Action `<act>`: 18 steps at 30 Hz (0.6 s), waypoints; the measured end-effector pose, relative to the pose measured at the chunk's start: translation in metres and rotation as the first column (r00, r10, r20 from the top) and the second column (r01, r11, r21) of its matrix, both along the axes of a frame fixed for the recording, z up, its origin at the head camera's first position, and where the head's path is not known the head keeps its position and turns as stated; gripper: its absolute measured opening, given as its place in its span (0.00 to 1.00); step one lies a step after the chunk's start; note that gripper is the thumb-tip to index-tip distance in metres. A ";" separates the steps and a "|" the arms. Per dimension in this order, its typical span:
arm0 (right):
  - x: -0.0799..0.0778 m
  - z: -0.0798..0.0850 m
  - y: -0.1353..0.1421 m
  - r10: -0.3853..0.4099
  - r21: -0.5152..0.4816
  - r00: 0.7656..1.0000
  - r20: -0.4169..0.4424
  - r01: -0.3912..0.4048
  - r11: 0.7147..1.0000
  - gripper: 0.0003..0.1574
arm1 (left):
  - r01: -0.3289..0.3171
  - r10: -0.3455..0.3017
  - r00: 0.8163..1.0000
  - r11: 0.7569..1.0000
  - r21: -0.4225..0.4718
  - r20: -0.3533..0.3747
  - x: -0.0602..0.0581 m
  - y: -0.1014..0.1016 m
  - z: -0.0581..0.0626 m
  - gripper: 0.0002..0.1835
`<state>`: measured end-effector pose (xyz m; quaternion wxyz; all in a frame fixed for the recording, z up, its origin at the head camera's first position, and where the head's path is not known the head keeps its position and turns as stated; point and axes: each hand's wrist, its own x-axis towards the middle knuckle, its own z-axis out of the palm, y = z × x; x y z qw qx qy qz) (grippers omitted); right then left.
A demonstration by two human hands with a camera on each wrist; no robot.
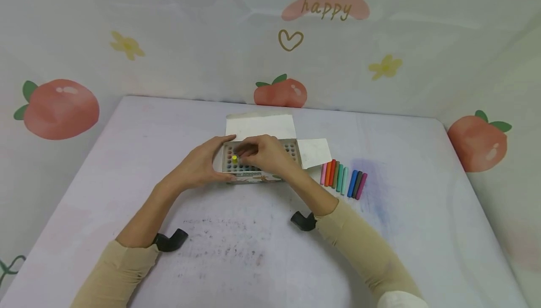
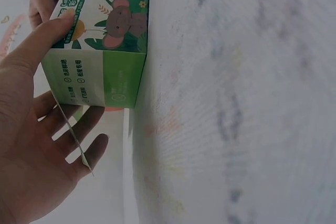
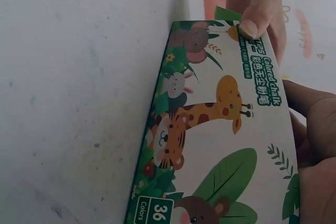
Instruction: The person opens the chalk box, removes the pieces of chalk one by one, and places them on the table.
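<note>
In the head view a box of colored chalk stands with its lid folded back, and rows of chalk ends show inside. My left hand grips its left end; the thumb lies on the printed front and the other fingers reach round the side and back. Above the left part of the box, my right hand has its fingers bent and pinches a yellow chalk stick that pokes up above the rest. The exact fingertip contact is partly hidden. The right wrist view shows the animal-printed front.
Several loose chalk sticks lie side by side right of the box, pink through orange, green and blue to purple. A side flap sticks out toward them. The lid flap extends backward. Smudges mark the white tabletop.
</note>
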<state>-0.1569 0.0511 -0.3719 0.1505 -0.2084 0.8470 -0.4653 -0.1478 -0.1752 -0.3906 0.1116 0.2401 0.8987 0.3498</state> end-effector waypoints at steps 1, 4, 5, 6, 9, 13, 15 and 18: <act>0.000 -0.001 0.000 0.006 0.010 1.000 0.002 -0.006 1.000 0.15 | 0.000 0.000 1.000 1.000 0.000 0.000 0.000 0.000 0.000 0.56; 0.000 -0.002 -0.002 0.013 0.033 1.000 0.007 -0.013 0.999 0.14 | 0.002 -0.002 1.000 1.000 -0.003 -0.005 0.000 0.000 -0.001 0.55; 0.000 -0.002 -0.002 0.015 0.042 1.000 0.007 -0.015 0.999 0.14 | 0.004 -0.004 1.000 1.000 -0.005 -0.007 0.000 0.000 -0.001 0.55; 0.000 -0.003 -0.003 0.016 0.051 1.000 0.006 -0.016 0.999 0.14 | 0.004 -0.004 1.000 1.000 -0.006 -0.006 0.001 0.000 -0.001 0.55; 0.002 -0.002 -0.005 0.017 0.076 1.000 -0.016 -0.016 0.997 0.12 | 0.002 -0.003 1.000 1.000 -0.008 -0.005 0.001 0.000 -0.001 0.55; 0.004 -0.002 -0.008 0.004 0.092 0.997 -0.076 0.003 0.996 0.10 | 0.004 -0.004 1.000 1.000 -0.012 -0.016 0.000 0.000 -0.001 0.55; 0.005 -0.003 -0.009 -0.002 0.092 0.994 -0.110 0.012 0.996 0.09 | 0.002 -0.002 1.000 1.000 -0.014 -0.019 0.000 0.000 -0.001 0.55; 0.005 -0.005 -0.009 0.004 0.075 0.986 -0.166 0.009 0.997 0.09 | -0.004 0.004 1.000 1.000 -0.019 -0.014 0.001 0.000 0.000 0.55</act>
